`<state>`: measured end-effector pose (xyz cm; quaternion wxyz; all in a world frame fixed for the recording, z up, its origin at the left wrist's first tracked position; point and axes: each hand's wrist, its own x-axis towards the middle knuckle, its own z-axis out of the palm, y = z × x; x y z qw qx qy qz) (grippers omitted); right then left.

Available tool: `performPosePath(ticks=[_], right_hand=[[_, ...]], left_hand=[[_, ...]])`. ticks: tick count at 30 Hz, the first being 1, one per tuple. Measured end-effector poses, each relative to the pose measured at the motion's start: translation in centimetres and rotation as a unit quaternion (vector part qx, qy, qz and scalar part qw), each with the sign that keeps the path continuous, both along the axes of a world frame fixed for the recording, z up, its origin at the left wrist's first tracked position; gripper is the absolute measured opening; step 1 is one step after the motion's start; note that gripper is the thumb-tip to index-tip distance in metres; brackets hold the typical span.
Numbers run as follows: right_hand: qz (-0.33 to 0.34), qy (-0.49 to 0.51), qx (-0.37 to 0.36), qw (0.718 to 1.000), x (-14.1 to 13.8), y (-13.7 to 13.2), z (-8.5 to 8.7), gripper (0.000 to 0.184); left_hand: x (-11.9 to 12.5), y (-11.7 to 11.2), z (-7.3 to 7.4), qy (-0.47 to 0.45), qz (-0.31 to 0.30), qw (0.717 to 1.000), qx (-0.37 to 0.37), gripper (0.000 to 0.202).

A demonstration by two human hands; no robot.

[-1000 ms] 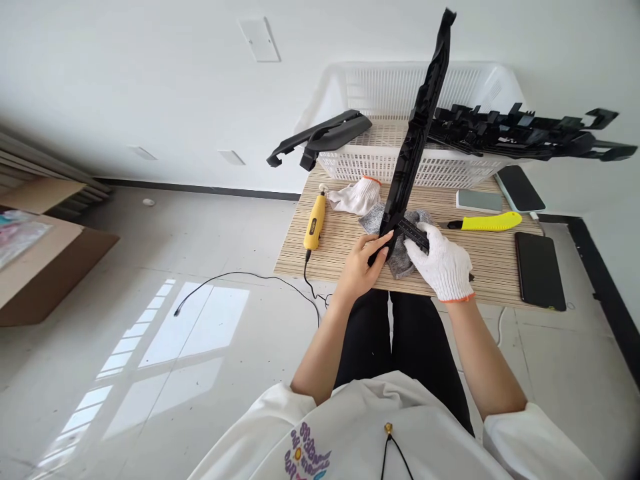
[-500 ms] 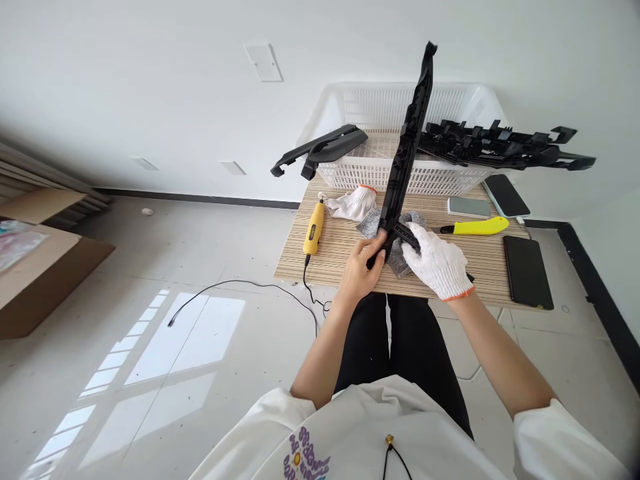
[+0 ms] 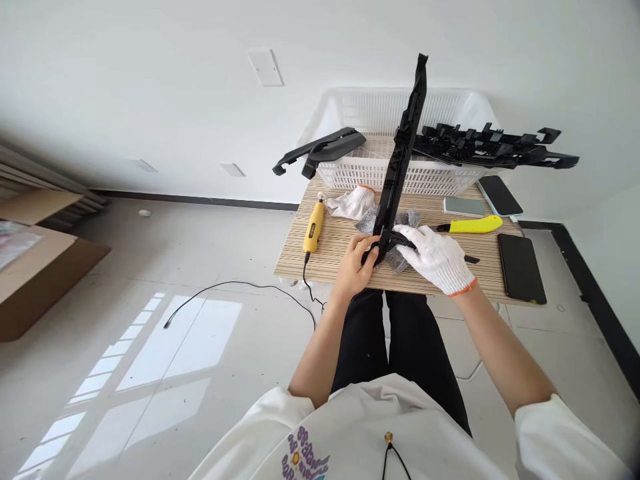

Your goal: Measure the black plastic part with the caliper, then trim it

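My left hand (image 3: 357,265), bare, is closed round the lower end of a long black plastic trim part (image 3: 399,163), which stands steeply up over the table. My right hand (image 3: 434,257), in a white knitted glove with an orange cuff edge, is closed on a slim black piece (image 3: 402,241) at the part's lower end. Whether that piece is joined to the trim part I cannot tell. A black tip (image 3: 471,259) sticks out on the glove's wrist side. A grey cloth (image 3: 399,261) lies beneath both hands.
Behind stands a white plastic basket (image 3: 350,175), with black trim parts (image 3: 500,148) across its right side and more (image 3: 335,146) at left. On the table (image 3: 290,263) lie a yellow corded rotary tool (image 3: 313,228), a white glove (image 3: 356,202), a yellow utility knife (image 3: 475,225) and phones (image 3: 523,268).
The trim part has come down slightly and tilted a little. My right hand has turned flatter, its fingers now closer to the trim part. My left hand keeps its grip.
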<state>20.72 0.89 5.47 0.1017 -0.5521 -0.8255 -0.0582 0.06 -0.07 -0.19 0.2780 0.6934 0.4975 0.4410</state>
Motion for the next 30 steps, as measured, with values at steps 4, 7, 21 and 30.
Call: performPosePath(ticks=[4,7,21,30], right_hand=[[0.025,-0.021,0.015,0.999,-0.1,0.6,0.2,0.053],[0.042,-0.036,0.018,0.998,-0.3,0.7,0.3,0.053],[0.037,-0.066,0.037,0.996,-1.5,0.6,0.6,0.051],[0.048,-0.103,0.031,0.993,-2.5,0.5,1.1,0.05]], left_hand=[[0.0,0.2,-0.2,-0.006,0.008,1.0,0.027,0.031],[0.2,0.2,-0.1,-0.005,0.016,1.0,0.014,0.03],[0.9,0.2,-0.1,0.026,0.081,0.996,0.005,0.026],[1.5,-0.2,0.1,0.088,0.131,0.987,-0.033,0.024]])
